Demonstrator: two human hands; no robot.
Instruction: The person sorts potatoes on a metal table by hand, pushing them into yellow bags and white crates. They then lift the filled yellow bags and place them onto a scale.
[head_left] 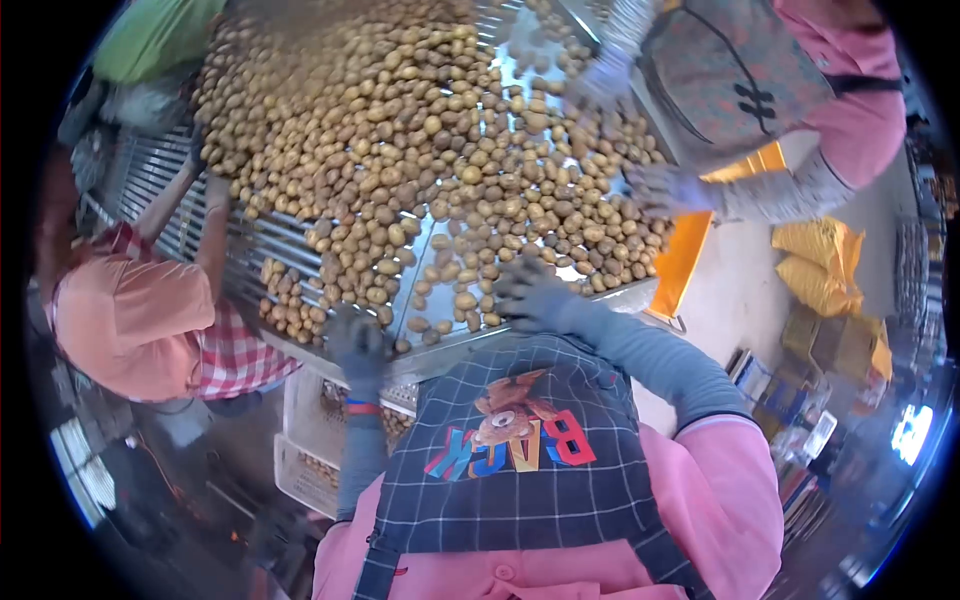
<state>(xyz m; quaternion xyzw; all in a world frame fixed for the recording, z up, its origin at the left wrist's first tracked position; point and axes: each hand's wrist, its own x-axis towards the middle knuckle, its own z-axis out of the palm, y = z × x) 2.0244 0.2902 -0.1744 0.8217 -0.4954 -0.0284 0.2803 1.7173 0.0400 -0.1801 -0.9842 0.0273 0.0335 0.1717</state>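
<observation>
Many potatoes (400,150) lie heaped and spread over a metal sorting table (425,270). My left hand (358,345), in a dark grey glove, is at the near edge beside the lowest potatoes. Its fingers look apart, slightly blurred, with no potato visible in them. Further right, my right hand (532,293), gloved too, reaches over the rim with fingers spread against the nearby potatoes. It grips nothing that I can see. A thin strip of bare metal shows between the two hands, with a few loose potatoes on it.
Across the table, a co-worker's gloved hands (665,188) touch potatoes. Another person (140,325) reaches in at the left over metal bars (165,190). White crates (305,470) holding potatoes stand below the near edge. An orange chute (685,260) and yellow sacks (820,262) are at right.
</observation>
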